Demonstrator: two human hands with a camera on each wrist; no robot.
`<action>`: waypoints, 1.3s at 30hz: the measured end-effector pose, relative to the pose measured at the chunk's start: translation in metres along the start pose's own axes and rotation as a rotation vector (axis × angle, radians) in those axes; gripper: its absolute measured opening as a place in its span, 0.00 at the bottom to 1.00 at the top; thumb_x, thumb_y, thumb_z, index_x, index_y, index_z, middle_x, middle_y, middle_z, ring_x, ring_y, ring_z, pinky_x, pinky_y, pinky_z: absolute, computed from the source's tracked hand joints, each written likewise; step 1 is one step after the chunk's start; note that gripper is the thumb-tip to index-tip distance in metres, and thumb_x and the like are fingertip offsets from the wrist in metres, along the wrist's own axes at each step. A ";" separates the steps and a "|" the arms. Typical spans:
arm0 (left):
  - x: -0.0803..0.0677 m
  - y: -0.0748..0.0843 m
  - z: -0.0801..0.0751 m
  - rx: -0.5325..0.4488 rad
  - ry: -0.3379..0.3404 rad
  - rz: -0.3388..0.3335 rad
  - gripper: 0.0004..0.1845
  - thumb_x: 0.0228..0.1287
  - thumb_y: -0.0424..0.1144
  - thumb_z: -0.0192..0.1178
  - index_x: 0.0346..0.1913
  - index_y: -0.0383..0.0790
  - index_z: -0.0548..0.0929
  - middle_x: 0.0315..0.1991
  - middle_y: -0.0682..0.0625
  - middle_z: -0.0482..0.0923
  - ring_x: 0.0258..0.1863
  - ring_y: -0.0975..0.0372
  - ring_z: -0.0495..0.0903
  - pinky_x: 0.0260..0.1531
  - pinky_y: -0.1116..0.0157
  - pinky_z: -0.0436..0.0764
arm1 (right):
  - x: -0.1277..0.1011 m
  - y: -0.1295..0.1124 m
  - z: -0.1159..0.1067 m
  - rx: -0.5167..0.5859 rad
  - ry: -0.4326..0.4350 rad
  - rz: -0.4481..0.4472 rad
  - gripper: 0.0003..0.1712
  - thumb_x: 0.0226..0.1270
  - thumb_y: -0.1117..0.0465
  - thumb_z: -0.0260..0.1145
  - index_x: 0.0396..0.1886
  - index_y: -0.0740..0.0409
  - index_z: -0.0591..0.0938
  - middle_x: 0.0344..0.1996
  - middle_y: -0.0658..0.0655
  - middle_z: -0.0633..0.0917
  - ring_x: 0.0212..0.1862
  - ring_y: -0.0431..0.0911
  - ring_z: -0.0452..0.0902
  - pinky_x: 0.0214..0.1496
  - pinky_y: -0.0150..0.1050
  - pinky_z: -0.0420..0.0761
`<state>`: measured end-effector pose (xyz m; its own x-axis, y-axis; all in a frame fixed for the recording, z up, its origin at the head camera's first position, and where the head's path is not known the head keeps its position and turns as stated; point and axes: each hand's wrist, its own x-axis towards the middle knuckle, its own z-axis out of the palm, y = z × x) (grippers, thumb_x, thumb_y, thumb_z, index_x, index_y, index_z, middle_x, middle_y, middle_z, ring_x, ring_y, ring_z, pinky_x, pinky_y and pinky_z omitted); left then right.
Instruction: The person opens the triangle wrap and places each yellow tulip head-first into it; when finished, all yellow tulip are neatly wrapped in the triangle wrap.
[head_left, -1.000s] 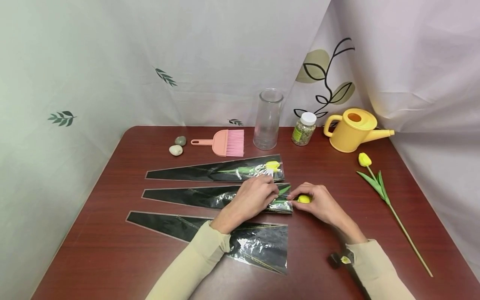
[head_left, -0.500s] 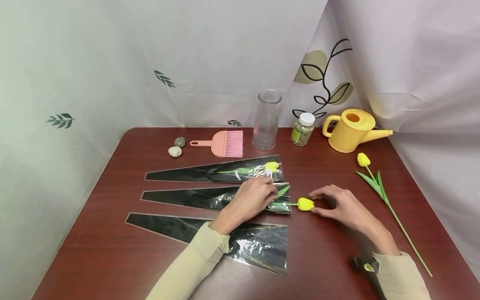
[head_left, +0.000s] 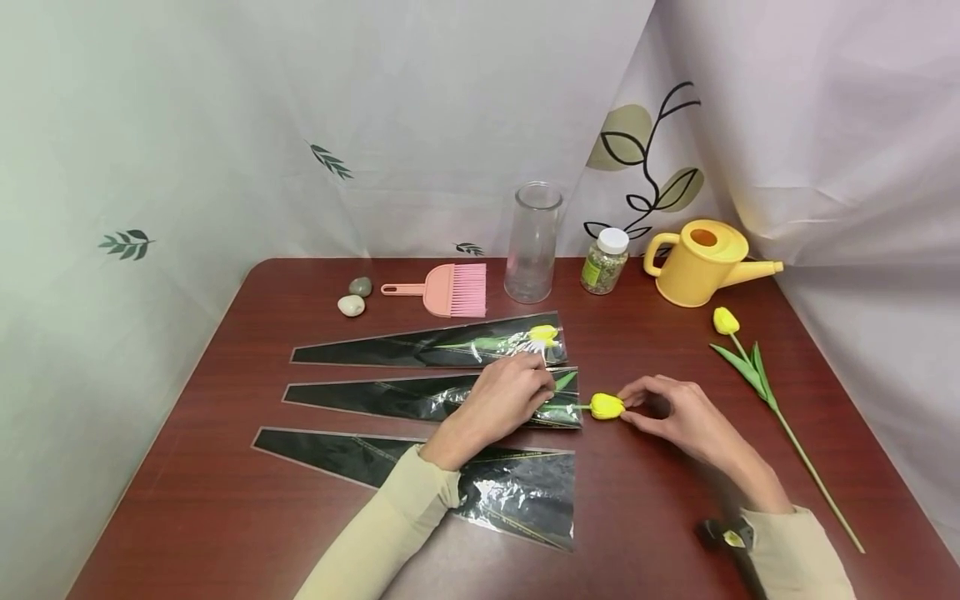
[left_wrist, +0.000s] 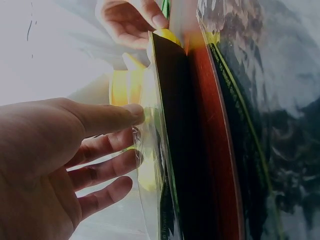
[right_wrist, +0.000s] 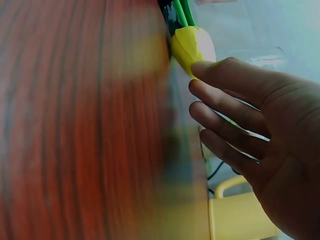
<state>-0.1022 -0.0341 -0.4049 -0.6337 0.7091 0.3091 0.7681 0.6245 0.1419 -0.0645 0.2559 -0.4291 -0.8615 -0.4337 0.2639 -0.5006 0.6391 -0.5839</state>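
A flower sleeve [head_left: 352, 393] with a black back and clear front lies in the middle of the table. At its wide mouth, my left hand [head_left: 510, 387] pinches the clear film between thumb and fingers, as the left wrist view [left_wrist: 65, 145] shows. A yellow tulip [head_left: 606, 407] has its stem and a green leaf inside this sleeve, its head just outside the mouth. With thumb and forefinger, my right hand [head_left: 686, 417] pinches the tip of the tulip head; the other fingers are loosely bent in the right wrist view [right_wrist: 260, 115]. My left hand hides part of the stem.
Behind lies another sleeve [head_left: 390, 346] with a tulip inside; in front lies a flat sleeve [head_left: 525, 492]. A loose tulip [head_left: 780, 417] lies at right. Along the back are stones [head_left: 351, 306], a pink brush [head_left: 442, 290], a glass vase [head_left: 532, 250], a jar [head_left: 604, 262] and a yellow watering can [head_left: 697, 262].
My right hand has moved right, from the stem near the sleeve's mouth to the tulip head's tip. Since half a second ago the head has shifted slightly left. My left hand stays put.
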 end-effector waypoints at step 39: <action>0.001 0.002 -0.003 -0.015 -0.035 -0.017 0.04 0.64 0.44 0.65 0.37 0.51 0.88 0.36 0.58 0.76 0.39 0.65 0.76 0.42 0.65 0.76 | 0.010 -0.012 0.012 0.124 0.036 0.141 0.09 0.58 0.65 0.75 0.38 0.50 0.86 0.28 0.42 0.84 0.30 0.38 0.80 0.33 0.31 0.79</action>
<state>-0.1007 -0.0333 -0.4019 -0.6492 0.7098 0.2734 0.7584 0.6315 0.1613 -0.0659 0.2365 -0.4288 -0.9260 -0.3208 0.1992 -0.3626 0.6078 -0.7065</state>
